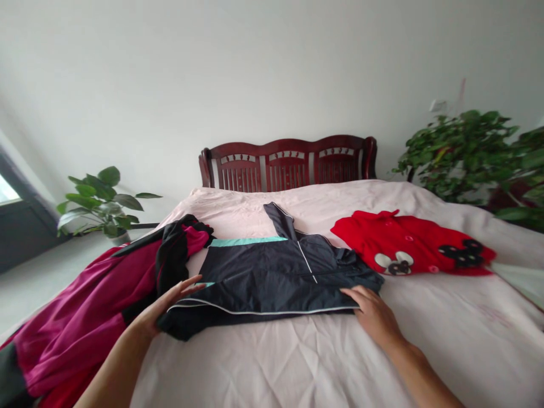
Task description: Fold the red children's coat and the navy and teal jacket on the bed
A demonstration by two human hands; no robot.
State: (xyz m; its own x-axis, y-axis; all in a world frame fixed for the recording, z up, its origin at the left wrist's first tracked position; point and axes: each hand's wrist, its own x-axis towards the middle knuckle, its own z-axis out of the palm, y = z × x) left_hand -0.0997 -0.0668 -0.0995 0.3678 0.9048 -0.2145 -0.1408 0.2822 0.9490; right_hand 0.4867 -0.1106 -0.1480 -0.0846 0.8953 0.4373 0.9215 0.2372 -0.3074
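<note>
A dark navy jacket (263, 277) with a mint-green band and white piping lies flat and folded on the bed, its hood pointing toward the headboard. My left hand (168, 303) rests against the jacket's left side, fingers spread. My right hand (369, 314) lies flat on the jacket's lower right edge, holding nothing visible. Left of the jacket is a heap of magenta and black clothing (80, 323), close to my left hand. A red garment (408, 243) with cartoon mouse prints and buttons lies beyond my right hand.
The bed's pale pink sheet (272, 362) is wrinkled near me. A dark red wooden headboard (289, 164) stands against the white wall. Leafy potted plants stand at both sides (100, 201) (463, 153). A dark-framed window or door (21, 209) is at far left.
</note>
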